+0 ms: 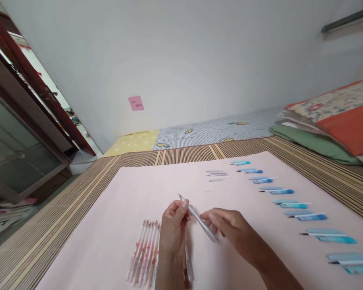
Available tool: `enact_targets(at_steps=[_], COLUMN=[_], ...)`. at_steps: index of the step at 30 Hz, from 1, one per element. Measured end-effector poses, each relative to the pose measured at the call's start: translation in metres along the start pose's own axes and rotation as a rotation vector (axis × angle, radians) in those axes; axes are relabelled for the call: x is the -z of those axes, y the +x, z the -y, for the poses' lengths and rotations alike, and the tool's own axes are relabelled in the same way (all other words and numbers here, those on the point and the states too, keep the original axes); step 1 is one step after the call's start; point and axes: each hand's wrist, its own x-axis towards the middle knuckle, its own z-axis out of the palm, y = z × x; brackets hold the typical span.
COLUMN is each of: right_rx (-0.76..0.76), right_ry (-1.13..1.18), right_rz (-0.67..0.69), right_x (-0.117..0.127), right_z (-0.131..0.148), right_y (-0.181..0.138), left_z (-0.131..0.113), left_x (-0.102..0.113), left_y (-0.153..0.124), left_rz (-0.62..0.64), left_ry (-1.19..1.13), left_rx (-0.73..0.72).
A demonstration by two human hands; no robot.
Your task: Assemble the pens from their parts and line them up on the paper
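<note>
A slim pale grey-white pen [203, 226] slants above the pink sheet [103, 225], its pointed tip up and to the left. My left hand [176, 219] pinches it near the tip between thumb and fingers. Curled fingers of my right hand [226, 223] rest against the pen's lower half. Beside my left wrist lies a row of pens with reddish patterns [142, 251], some partly hidden by my forearm. Past my hands are several pale grey pen parts [217, 174] and a tiny translucent piece [207, 191].
Down the right side runs a line of separated blue pen parts [304, 216] with thin refills. The sheet lies on a striped mat [87, 193]. Folded bedding [326, 141] is stacked at the far right. A pink note [136, 103] is on the wall behind.
</note>
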Motion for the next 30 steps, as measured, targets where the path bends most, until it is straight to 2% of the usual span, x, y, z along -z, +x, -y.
enact_targets(at_steps=[3,5,7,9,11,12,14,18,22,25,28,30], right_rx=[-0.039,-0.074,-0.109,-0.174,-0.244,-0.264,-0.258,-0.127,-0.155,-0.151,-0.139,-0.107], right_ry=[-0.043,-0.062,-0.115,-0.19,-0.271,-0.309,-0.396,-0.658,-0.778,-0.761,-0.767,-0.893], right_rz=[0.053,0.077,0.085,0.09,0.088,0.083,0.061,0.015,0.079,0.073,0.003,-0.075], right_x=[-0.003,-0.007,-0.012,-0.018,-0.025,-0.029,-0.038,-0.06,-0.078,-0.066,-0.023,0.011], right_z=[0.0,-0.004,-0.011,-0.02,-0.028,-0.03,-0.033,-0.028,-0.019,-0.016,-0.016,-0.018], right_y=[-0.001,-0.001,0.0,0.001,0.001,0.001,0.0,-0.005,-0.009,-0.008,0.001,0.014], left_z=[0.002,0.0,-0.008,-0.019,-0.03,-0.034,-0.039,-0.036,-0.033,-0.034,-0.035,-0.035], left_x=[-0.003,-0.003,0.002,0.012,0.023,0.027,0.032,0.027,0.022,0.022,0.023,0.021], left_y=[-0.002,-0.002,0.0,0.004,0.006,0.007,0.007,0.007,0.007,0.007,0.008,0.007], left_rz=[0.078,0.069,-0.077,-0.311,-0.452,-0.48,-0.5,-0.454,-0.413,-0.413,-0.416,-0.41], left_ry=[0.072,0.082,0.054,-0.005,-0.132,-0.179,-0.228,-0.25,-0.256,-0.258,-0.274,-0.279], left_rx=[0.054,0.109,0.109,0.023,-0.053,-0.058,-0.058,0.0,0.034,0.042,0.04,0.039])
